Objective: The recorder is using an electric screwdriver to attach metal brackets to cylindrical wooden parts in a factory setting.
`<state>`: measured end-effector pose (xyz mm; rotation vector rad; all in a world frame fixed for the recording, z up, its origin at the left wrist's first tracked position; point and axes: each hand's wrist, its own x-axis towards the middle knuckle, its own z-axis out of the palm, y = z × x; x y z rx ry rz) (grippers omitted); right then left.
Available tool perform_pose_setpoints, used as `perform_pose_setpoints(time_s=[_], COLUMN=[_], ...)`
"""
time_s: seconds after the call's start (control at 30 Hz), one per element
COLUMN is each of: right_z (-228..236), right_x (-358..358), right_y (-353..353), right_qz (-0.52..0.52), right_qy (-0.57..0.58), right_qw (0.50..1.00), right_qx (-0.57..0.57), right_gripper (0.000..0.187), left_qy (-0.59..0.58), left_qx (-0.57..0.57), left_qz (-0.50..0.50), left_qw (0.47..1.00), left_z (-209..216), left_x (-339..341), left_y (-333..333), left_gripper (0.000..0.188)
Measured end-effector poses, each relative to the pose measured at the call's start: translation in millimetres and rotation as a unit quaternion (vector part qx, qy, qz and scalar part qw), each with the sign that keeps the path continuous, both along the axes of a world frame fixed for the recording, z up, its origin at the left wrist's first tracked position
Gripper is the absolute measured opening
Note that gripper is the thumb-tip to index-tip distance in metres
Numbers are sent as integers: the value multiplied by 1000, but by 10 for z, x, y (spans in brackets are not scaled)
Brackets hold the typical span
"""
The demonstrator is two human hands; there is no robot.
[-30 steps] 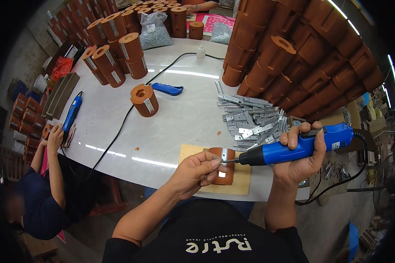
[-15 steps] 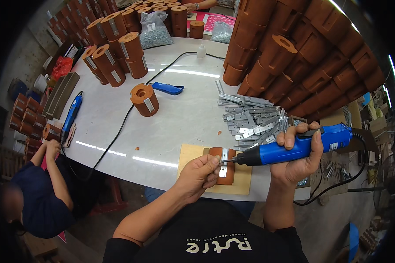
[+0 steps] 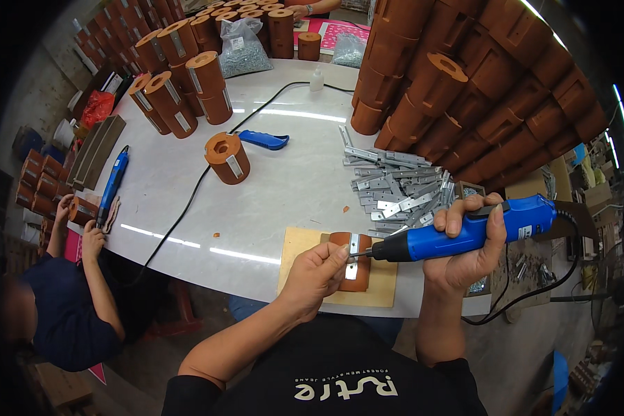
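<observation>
A blue electric screwdriver [image 3: 440, 243] with a black nose lies level in my right hand [image 3: 457, 269], its bit pointing left. At the bit's tip, the thumb and forefinger of my left hand [image 3: 315, 274] are pinched together; whatever is between them is too small to make out. Beneath them a reddish-brown cylinder [image 3: 357, 282] rests on its side on a tan board [image 3: 296, 243]. A silver metal strip [image 3: 353, 269] lies along the cylinder's upper face, partly hidden by my fingers and the bit.
Loose metal strips [image 3: 395, 191] are heaped beyond the board. Stacked brown cylinders [image 3: 437, 90] rise at the right. One cylinder [image 3: 227, 159] stands mid-table by a blue-handled tool [image 3: 263, 140] and a black cable [image 3: 191, 197]. A co-worker [image 3: 69, 305] sits at left beside another blue screwdriver [image 3: 114, 184].
My hands and the screwdriver have barely moved. At the left, the co-worker's hands have moved apart, one now by a brown cylinder.
</observation>
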<state>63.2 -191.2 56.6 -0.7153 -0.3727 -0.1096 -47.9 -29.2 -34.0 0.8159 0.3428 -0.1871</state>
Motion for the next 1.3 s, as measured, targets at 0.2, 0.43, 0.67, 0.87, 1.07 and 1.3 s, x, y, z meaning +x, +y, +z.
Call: perform_pose_setpoints(time_s=[0.2,0.43,0.67,0.87,1.07,1.3], right_z=[55,36,36,55,72,80], right_x=[11,14,-49,-55,-34,-65], right_y=[29,123,297,364,385,533], right_qz=[9,-23,1,40,56,45], right_qy=[-28,-106,-114,-118,-129,-157], right_qw=[999,985,979,972,956,929], right_qx=[-22,-133,-170,-198,-258,-333], right_gripper=[20,20,24,26,30,25], left_qy=[6,8,-139,-177,-152,-173], left_qx=[83,114,532,582,580,598], left_qz=[-13,92,50,67,73,99], left_qw=[996,989,834,791,797,777], left_z=[55,-60,-125,-239,-207,-269], left_x=[66,128,135,229,260,243], left_y=[77,189,37,-69,-117,-116], left_gripper=[33,27,27,21,14,11])
